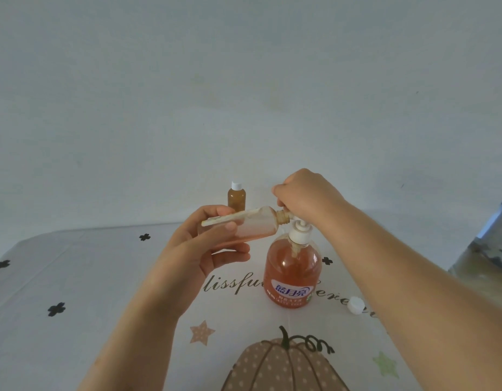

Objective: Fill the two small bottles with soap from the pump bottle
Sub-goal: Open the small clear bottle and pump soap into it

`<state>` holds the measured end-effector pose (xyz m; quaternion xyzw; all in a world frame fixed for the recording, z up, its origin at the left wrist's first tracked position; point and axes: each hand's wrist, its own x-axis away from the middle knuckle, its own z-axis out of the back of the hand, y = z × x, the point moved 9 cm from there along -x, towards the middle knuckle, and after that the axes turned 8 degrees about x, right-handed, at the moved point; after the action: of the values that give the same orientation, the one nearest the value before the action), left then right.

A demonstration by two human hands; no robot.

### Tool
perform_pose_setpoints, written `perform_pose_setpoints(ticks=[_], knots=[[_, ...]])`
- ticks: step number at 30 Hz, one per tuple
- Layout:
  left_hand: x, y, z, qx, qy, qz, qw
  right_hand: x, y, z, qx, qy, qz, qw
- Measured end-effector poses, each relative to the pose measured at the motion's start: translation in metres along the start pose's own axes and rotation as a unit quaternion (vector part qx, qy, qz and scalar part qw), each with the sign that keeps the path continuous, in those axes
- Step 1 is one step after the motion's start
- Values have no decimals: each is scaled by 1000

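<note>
A pump bottle [292,273] of orange soap stands on the table near the middle. My right hand [306,197] rests on top of its white pump head, fingers closed over it. My left hand [204,244] holds an uncapped small clear bottle [252,225] on its side, its mouth against the pump spout; orange soap lies along its lower wall. Behind it a second small bottle [236,197] stands upright, filled with amber soap and closed with a white cap. A loose white cap [355,305] lies on the cloth to the right of the pump bottle.
The table carries a white cloth [103,277] printed with black clovers, stars, cursive lettering and a pumpkin [283,365] at the near edge. A plain wall rises behind. A grey object [489,249] stands beyond the table's right side.
</note>
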<state>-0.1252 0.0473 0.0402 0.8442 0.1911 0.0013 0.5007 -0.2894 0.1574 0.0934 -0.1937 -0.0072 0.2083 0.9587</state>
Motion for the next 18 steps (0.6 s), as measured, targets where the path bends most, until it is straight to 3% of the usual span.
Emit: perform_pose_setpoints(ticks=[18], knots=[[0,-4,0,-13,9,4,1000,6,3,-8,3,-5,-16,1000]])
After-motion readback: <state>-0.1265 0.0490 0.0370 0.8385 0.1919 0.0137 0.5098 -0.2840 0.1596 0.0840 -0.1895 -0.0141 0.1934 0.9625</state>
